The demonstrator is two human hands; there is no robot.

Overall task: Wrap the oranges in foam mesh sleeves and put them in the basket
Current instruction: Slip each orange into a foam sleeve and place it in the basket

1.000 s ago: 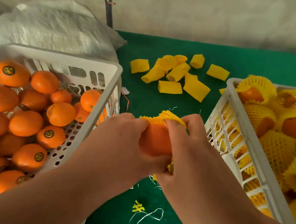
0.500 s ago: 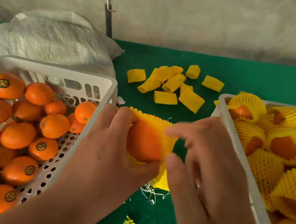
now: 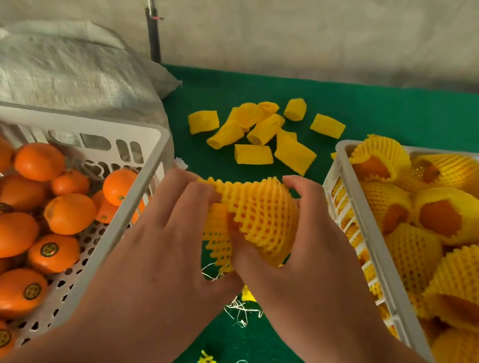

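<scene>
- Left hand (image 3: 164, 232) and right hand (image 3: 307, 257), both with fingers curled round one yellow foam mesh sleeve (image 3: 258, 214), gripping it above the green felt-covered table (image 3: 393, 110).
- Orange inside the sleeve hidden.
- Left of the held sleeve: white perforated plastic crate (image 3: 148, 151) of bare stickered oranges (image 3: 12, 230).
- Right of it: white slatted plastic basket (image 3: 348, 201) holding sleeved oranges (image 3: 447, 214).
- Beyond it: loose flat yellow foam sleeves (image 3: 256, 135) on the table.

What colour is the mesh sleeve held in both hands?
Yellow, with an open diamond net pattern; the mesh sleeve shows best in the head view.
</scene>
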